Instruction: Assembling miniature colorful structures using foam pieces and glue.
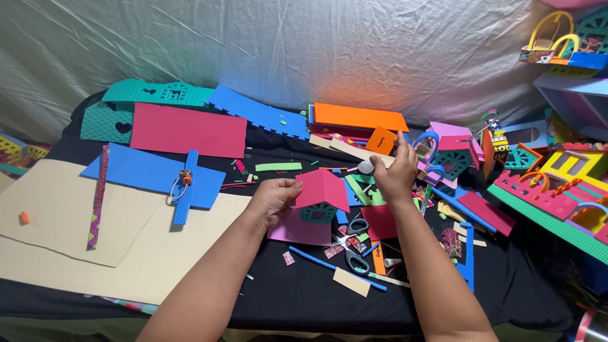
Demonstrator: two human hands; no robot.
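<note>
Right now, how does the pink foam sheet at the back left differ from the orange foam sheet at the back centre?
The pink foam sheet is the larger of the two; the orange foam sheet is narrower. The pink one partly overlaps teal cut-out panels, while the orange one tops a stack of other coloured sheets. The pink one lies farther from both hands; the orange one sits just beyond the right hand. Both lie flat and are rectangular.
</note>
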